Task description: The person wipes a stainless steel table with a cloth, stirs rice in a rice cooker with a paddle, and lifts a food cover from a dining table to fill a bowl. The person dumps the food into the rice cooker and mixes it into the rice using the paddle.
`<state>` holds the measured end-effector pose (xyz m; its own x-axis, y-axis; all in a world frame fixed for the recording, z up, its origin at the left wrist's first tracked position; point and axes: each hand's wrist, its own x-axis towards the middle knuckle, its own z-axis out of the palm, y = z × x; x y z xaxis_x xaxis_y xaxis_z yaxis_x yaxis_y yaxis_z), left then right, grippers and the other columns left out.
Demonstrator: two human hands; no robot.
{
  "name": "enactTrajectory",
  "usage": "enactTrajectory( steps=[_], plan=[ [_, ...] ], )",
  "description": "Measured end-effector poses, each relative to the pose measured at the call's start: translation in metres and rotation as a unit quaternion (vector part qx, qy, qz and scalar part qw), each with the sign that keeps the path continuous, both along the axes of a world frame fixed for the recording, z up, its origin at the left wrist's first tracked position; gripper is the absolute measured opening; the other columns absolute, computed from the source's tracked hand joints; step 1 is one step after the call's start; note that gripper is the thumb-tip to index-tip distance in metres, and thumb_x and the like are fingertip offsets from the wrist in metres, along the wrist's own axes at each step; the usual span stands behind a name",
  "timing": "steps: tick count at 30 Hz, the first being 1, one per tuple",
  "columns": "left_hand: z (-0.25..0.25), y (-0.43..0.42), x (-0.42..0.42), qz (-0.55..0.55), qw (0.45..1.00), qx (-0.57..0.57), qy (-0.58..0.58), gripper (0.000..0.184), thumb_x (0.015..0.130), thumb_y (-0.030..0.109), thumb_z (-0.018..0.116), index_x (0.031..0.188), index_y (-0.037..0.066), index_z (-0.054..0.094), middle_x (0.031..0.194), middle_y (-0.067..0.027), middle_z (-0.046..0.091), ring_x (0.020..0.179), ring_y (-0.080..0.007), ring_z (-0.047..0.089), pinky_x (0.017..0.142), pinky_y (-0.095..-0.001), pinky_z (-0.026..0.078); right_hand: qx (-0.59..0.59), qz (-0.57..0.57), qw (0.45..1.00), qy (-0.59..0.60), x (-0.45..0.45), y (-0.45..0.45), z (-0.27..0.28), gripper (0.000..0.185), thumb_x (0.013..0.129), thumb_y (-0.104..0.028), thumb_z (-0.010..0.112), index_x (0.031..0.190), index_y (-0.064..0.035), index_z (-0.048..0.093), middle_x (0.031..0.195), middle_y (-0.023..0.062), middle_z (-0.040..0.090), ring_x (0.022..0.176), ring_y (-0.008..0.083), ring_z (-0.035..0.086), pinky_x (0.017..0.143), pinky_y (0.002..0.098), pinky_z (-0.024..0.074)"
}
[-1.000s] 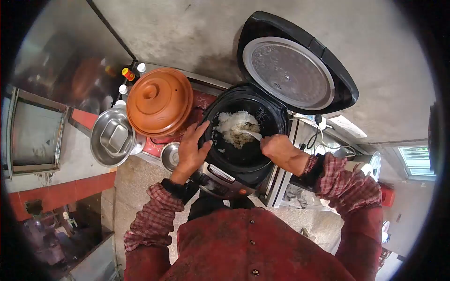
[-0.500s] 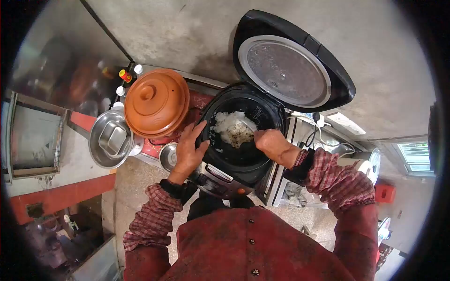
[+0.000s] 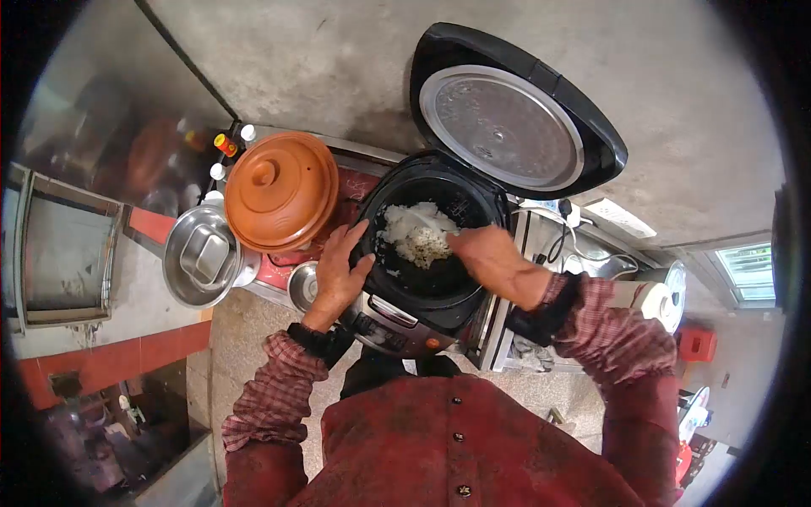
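Note:
A black rice cooker (image 3: 392, 314) stands in front of me, its lid (image 3: 502, 135) swung up at the back. White rice (image 3: 411, 228) with darker specks lies heaped in its dark inner pot (image 3: 427, 287). My right hand (image 3: 492, 262) is closed over the pot's right side around a pale rice paddle (image 3: 438, 221), whose blade is in the rice; most of its handle is hidden by my fingers. My left hand (image 3: 340, 275) lies on the cooker's left rim, fingers stretched out and thumb apart.
Left of the cooker are a lidded orange clay pot (image 3: 283, 190), a small steel bowl (image 3: 302, 287) and a large steel basin (image 3: 201, 253) holding a smaller metal dish. Small bottles (image 3: 225, 144) line the wall. Cables (image 3: 583, 241) run along the right.
My right hand has moved slightly left and toward the rice with the paddle. My left hand stays on the rim. The whole view has shifted slightly.

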<state>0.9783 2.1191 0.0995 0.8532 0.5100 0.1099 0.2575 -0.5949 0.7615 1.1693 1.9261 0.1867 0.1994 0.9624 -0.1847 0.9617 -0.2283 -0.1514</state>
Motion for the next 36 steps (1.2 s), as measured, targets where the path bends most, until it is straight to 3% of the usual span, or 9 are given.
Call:
enactTrajectory(
  steps=[2, 10, 16, 18, 20, 22, 28, 34, 36],
  plan=[
    [0.003, 0.0, 0.0, 0.0, 1.0, -0.004, 0.006, 0.06, 0.075, 0.015, 0.066, 0.132, 0.017, 0.048, 0.127, -0.0249, 0.046, 0.118, -0.0404, 0.044, 0.1, -0.043, 0.036, 0.049, 0.062, 0.997, 0.024, -0.01, 0.009, -0.018, 0.019, 0.073, -0.003, 0.053, 0.091, 0.0007, 0.055, 0.08, 0.0191, 0.06, 0.078, 0.0374, 0.061, 0.065, 0.044, 0.0506],
    [0.007, -0.001, 0.0, 0.003, 1.0, 0.007, 0.0, 0.059, 0.074, 0.014, 0.066, 0.131, 0.017, 0.048, 0.126, -0.0246, 0.046, 0.117, -0.0402, 0.044, 0.099, -0.0431, 0.036, -0.014, 0.1, 0.995, 0.004, -0.015, 0.01, -0.025, 0.018, 0.075, -0.005, 0.051, 0.091, 0.0008, 0.057, 0.079, 0.0189, 0.061, 0.076, 0.0368, 0.063, 0.065, 0.0438, 0.0511],
    [0.007, -0.003, -0.001, 0.008, 1.0, 0.023, -0.018, 0.058, 0.073, 0.012, 0.066, 0.129, 0.015, 0.05, 0.124, -0.025, 0.048, 0.115, -0.0403, 0.046, 0.098, -0.0429, 0.037, 0.04, 0.0, 0.998, 0.038, 0.008, 0.016, 0.003, 0.016, 0.074, -0.002, 0.052, 0.089, -0.0007, 0.058, 0.079, 0.0218, 0.059, 0.077, 0.0401, 0.061, 0.064, 0.0458, 0.0492],
    [0.015, -0.003, 0.001, 0.004, 1.0, 0.002, -0.011, 0.059, 0.072, 0.007, 0.066, 0.129, 0.011, 0.05, 0.119, -0.0196, 0.053, 0.113, -0.0366, 0.048, 0.1, -0.0401, 0.036, 0.077, 0.001, 0.996, 0.049, 0.009, 0.022, -0.015, 0.016, 0.073, -0.002, 0.053, 0.089, -0.0007, 0.057, 0.079, 0.0218, 0.06, 0.077, 0.0408, 0.061, 0.064, 0.0457, 0.0491],
    [0.013, -0.003, 0.002, 0.005, 1.0, 0.004, -0.009, 0.059, 0.072, 0.007, 0.066, 0.129, 0.011, 0.05, 0.118, -0.0196, 0.053, 0.113, -0.0364, 0.048, 0.099, -0.0398, 0.036, 0.028, 0.013, 0.999, 0.04, -0.001, 0.036, -0.035, 0.017, 0.073, -0.002, 0.053, 0.089, -0.0006, 0.057, 0.079, 0.0217, 0.06, 0.076, 0.0408, 0.061, 0.062, 0.046, 0.049],
    [0.011, -0.003, 0.002, 0.004, 1.0, 0.005, -0.006, 0.059, 0.072, 0.006, 0.066, 0.129, 0.011, 0.05, 0.117, -0.0196, 0.054, 0.112, -0.0362, 0.049, 0.099, -0.0395, 0.037, 0.068, 0.043, 0.996, 0.028, -0.008, 0.034, -0.048, 0.018, 0.073, -0.002, 0.053, 0.09, -0.0009, 0.057, 0.078, 0.0216, 0.06, 0.075, 0.0403, 0.061, 0.061, 0.0459, 0.0491],
    [0.013, -0.003, 0.001, 0.008, 1.0, -0.009, -0.02, 0.057, 0.072, 0.005, 0.065, 0.127, 0.01, 0.051, 0.118, -0.0197, 0.053, 0.111, -0.0356, 0.05, 0.097, -0.0391, 0.038, 0.109, 0.012, 0.99, 0.093, 0.015, 0.009, -0.013, 0.009, 0.077, -0.007, 0.054, 0.083, -0.0047, 0.06, 0.074, 0.0201, 0.059, 0.068, 0.0416, 0.057, 0.056, 0.0469, 0.046],
    [0.018, -0.003, 0.002, 0.004, 0.999, -0.042, 0.005, 0.056, 0.073, 0.012, 0.066, 0.127, 0.014, 0.053, 0.124, -0.0246, 0.048, 0.115, -0.0394, 0.047, 0.099, -0.0406, 0.037, 0.013, 0.102, 0.986, 0.133, -0.012, -0.003, 0.0, 0.006, 0.072, -0.005, 0.056, 0.076, -0.0048, 0.061, 0.067, 0.0194, 0.058, 0.066, 0.039, 0.059, 0.056, 0.0444, 0.0474],
    [0.012, -0.002, 0.002, 0.009, 1.0, -0.026, -0.011, 0.055, 0.073, 0.012, 0.066, 0.127, 0.014, 0.054, 0.125, -0.0244, 0.048, 0.116, -0.0384, 0.047, 0.099, -0.0399, 0.037, -0.087, 0.142, 0.98, 0.113, -0.024, 0.011, 0.009, 0.008, 0.067, -0.003, 0.056, 0.071, -0.0032, 0.063, 0.068, 0.0203, 0.059, 0.067, 0.0383, 0.061, 0.058, 0.0426, 0.0504]
  ],
)
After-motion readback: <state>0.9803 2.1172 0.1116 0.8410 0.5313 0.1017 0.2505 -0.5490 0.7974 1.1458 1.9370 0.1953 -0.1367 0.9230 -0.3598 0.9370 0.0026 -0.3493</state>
